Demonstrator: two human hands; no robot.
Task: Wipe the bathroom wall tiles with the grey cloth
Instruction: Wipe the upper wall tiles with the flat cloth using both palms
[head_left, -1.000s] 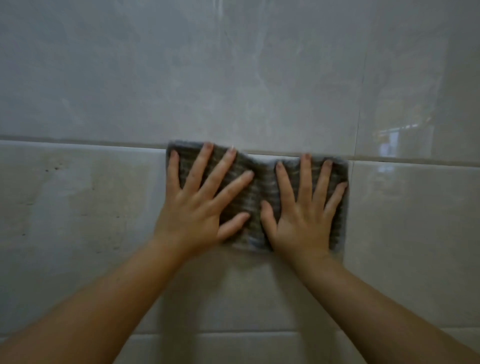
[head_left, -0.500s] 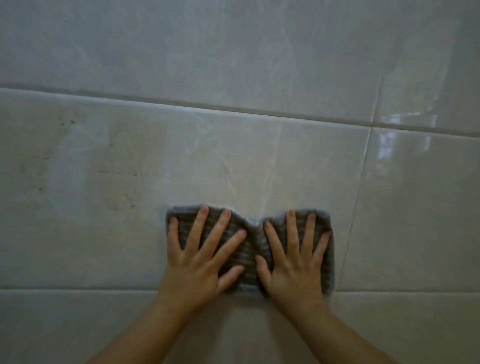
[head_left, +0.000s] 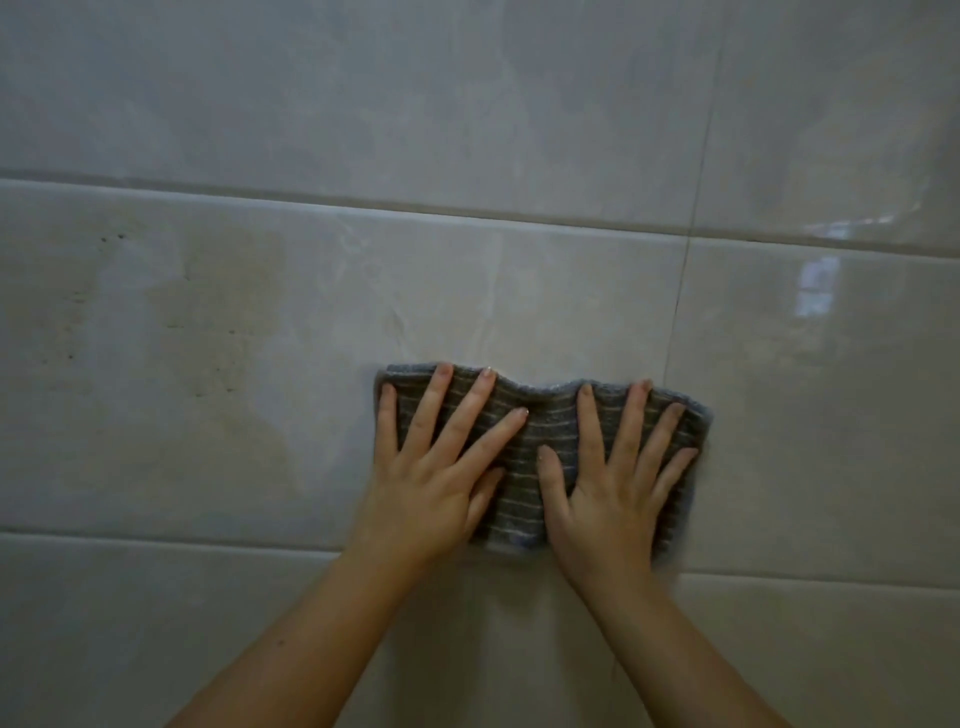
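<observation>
Flat against the wall, the grey ribbed cloth with thin pale stripes (head_left: 524, 467) lies spread sideways on the glossy beige marble-look wall tile (head_left: 260, 364), in its lower right part, with the cloth's bottom edge near the horizontal grout line (head_left: 156, 538) below. Both hands press on it with fingers straight and splayed: the left hand (head_left: 431, 493) covers the cloth's left half, the right hand (head_left: 608, 504) its right half, thumbs close together near the middle. The cloth's top edge dips between the two hands. A vertical grout line (head_left: 680, 312) runs just above the cloth's right end. Faint dark specks (head_left: 111, 239) mark the tile at far left, and a bright window reflection (head_left: 810, 291) shines on the neighbouring tile at right.
</observation>
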